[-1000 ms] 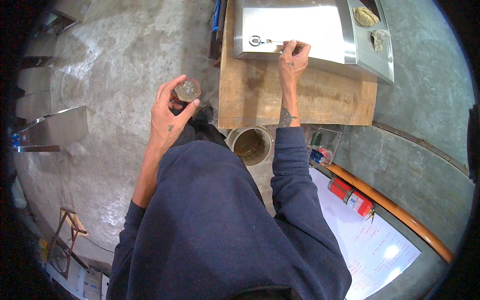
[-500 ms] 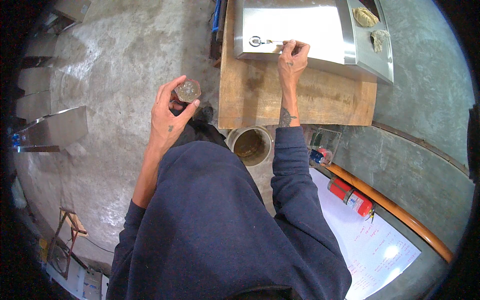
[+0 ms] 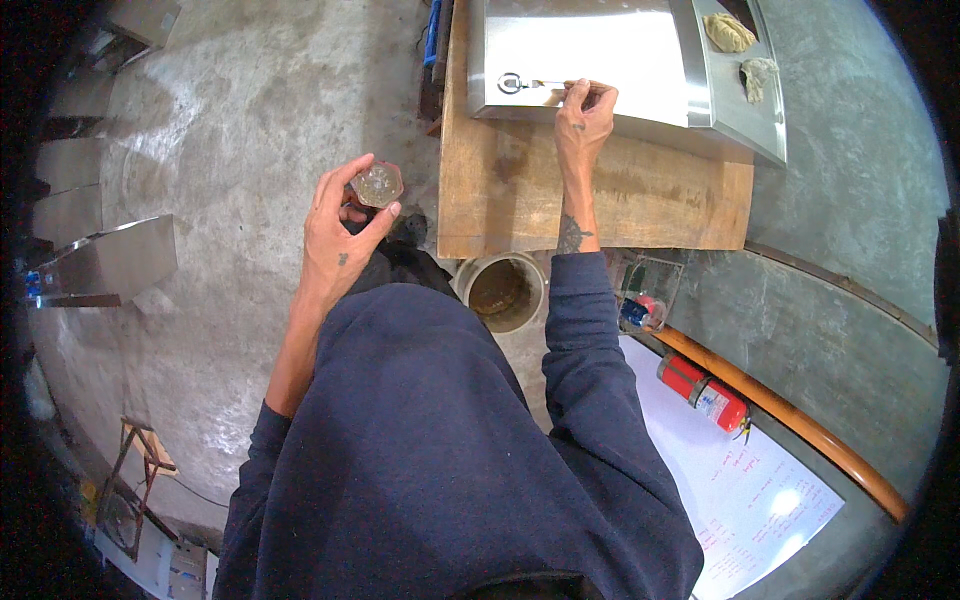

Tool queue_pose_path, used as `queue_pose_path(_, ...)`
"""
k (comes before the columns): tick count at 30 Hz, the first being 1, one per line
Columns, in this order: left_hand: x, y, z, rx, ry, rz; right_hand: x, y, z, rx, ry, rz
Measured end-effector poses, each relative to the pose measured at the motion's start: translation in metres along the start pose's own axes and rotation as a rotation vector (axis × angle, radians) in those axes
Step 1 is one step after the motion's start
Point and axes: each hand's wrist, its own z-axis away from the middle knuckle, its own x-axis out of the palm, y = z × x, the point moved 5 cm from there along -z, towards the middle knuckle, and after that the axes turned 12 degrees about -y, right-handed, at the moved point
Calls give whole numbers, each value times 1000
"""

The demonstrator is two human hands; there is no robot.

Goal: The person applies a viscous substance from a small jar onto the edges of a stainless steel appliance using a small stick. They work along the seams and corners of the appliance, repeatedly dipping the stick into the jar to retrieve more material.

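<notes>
Taking the middle of the view as the clock's centre, the left grip (image 3: 335, 225) is at ten o'clock, thumb and fingers curled round a hexagonal glass (image 3: 377, 186) over the floor. The glass looks stiff, fairly light and breakable, likely slick if wet; its faceted sides, just below the rim, seem the best hold, kept level since I cannot tell what it contains. At twelve o'clock a slender tool (image 3: 552, 83) points toward nine, its tip beside a dark ring-shaped fitting (image 3: 510, 83); it seems very light and thin, best pinched near its rear end. The right grip (image 3: 585, 125), at one o'clock, has its fingertips together on that end. Around them, left to right: a steel box (image 3: 110, 262) at nine o'clock, well apart; a bucket (image 3: 461, 287) near the centre, between the forearms and so the likeliest thing to knock; a steel case (image 3: 590, 45) lying on the wooden desk (image 3: 620, 180) toward one o'clock, its shiny face probably slippery and its glare making the tool hard to make out; a wire basket (image 3: 668, 270) at three, close to the right sleeve; a red extinguisher (image 3: 703, 392) toward four; and a crumpled cloth (image 3: 730, 33) between one and two.
</notes>
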Motion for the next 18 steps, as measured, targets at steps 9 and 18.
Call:
queue_pose_path(9, -1, 1, -1, -6, -21, -56, 0, 2, 0, -10, -3, 17)
queue_pose_path(18, -1, -2, -1, -15, -16, -8, -1, 4, 1, 0, -12, 28)
